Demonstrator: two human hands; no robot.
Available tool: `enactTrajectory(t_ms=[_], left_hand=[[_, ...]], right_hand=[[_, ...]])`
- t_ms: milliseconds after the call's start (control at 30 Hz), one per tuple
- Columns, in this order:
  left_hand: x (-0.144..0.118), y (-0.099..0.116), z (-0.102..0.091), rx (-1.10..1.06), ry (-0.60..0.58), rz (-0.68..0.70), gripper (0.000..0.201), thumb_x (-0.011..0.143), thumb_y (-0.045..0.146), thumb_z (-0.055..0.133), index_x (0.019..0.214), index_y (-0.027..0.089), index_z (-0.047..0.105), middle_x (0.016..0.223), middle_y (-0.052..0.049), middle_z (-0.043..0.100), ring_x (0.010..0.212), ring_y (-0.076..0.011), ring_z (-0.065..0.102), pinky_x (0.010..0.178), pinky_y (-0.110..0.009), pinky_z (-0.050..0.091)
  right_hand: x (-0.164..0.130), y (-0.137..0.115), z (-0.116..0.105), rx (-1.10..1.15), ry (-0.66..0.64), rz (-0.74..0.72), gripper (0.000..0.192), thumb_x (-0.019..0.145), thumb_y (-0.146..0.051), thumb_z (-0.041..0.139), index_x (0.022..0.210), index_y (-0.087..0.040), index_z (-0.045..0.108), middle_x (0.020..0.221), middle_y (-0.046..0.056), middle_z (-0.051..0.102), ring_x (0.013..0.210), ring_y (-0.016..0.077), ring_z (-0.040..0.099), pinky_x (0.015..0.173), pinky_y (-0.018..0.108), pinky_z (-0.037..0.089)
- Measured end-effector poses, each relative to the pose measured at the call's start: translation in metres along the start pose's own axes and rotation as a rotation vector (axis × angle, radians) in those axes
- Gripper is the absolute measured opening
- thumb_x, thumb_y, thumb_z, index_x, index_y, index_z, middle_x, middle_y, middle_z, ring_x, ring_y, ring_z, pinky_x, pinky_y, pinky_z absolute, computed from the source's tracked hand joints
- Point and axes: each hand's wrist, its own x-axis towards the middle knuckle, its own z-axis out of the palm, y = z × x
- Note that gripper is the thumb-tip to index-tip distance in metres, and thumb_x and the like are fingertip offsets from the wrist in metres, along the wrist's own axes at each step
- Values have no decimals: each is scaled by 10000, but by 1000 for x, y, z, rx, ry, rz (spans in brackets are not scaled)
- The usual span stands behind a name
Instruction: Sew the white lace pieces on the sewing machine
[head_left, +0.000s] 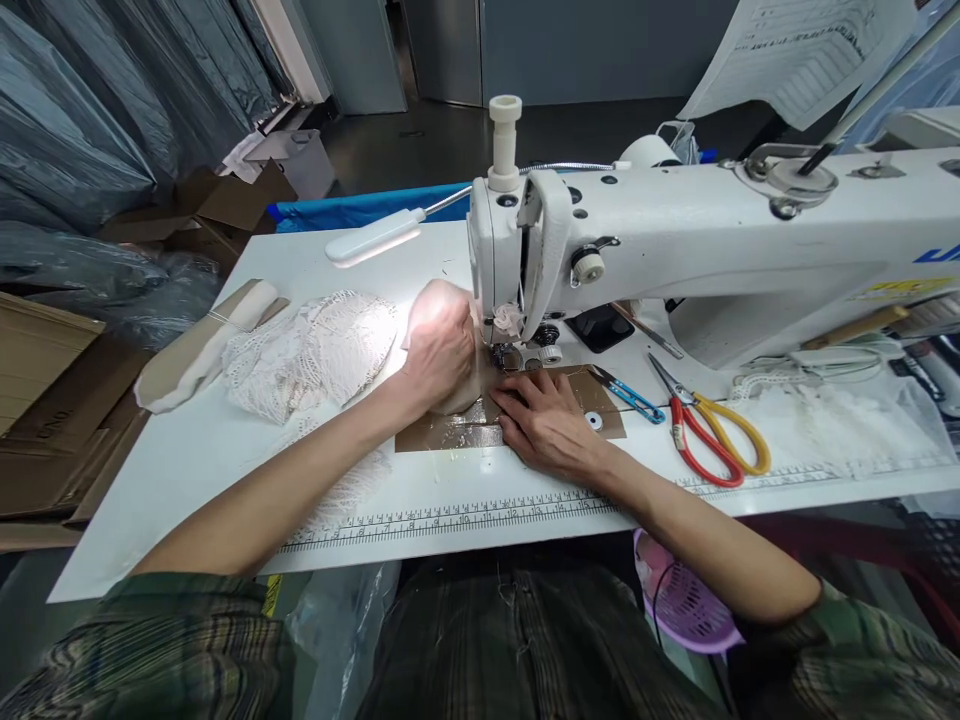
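Note:
A white sewing machine (630,225) stands on the table, its presser foot (511,358) low between my hands. Left of the needle, my left hand (444,348) is closed on a pale beige piece of fabric (431,300), lit brightly by the lamp. Part of that fabric hangs below the hand, over the brown plate (420,432). My right hand (546,418) lies palm down just in front of the foot, fingers stretched out and a little apart. Whether fabric lies under its fingertips is hidden. White lace fabric (311,350) is heaped left of my left hand.
Blue thread snips (634,396) and red-and-yellow scissors (716,425) lie right of my right hand. A slim white lamp (375,238) reaches out left of the machine head. A printed ruler (450,520) runs along the front edge. A rolled beige-and-white bundle (206,345) lies far left.

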Motion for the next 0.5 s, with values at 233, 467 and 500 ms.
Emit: enactTrajectory(t_ms=[233,467,500], left_hand=[[-3,-16,-2,-42,-51,-11,256,957,196,359,938,105,597,969,-149,583,729,-190,501,562,-312,371],[0,-23,6,-169,-37,-70,266,926,213,385,722,160,548,820,-85,533,630,-160,438,563,-325,361],[1,-24,6,-173,-40,-77,261,921,214,392,711,164,540,816,-82,532,619,-157,429,559,-326,358]], right_hand=[[-1,4,2,3,42,54,408,997,-305,423,1337,-144,581,1282,144,583,1107,319,456,884,488,390],[-4,12,1,106,84,17,326,987,-301,471,1231,-204,665,1233,113,613,1100,283,488,914,467,417],[-4,12,0,116,91,16,317,984,-300,481,1216,-206,674,1226,112,615,1103,281,491,918,464,419]])
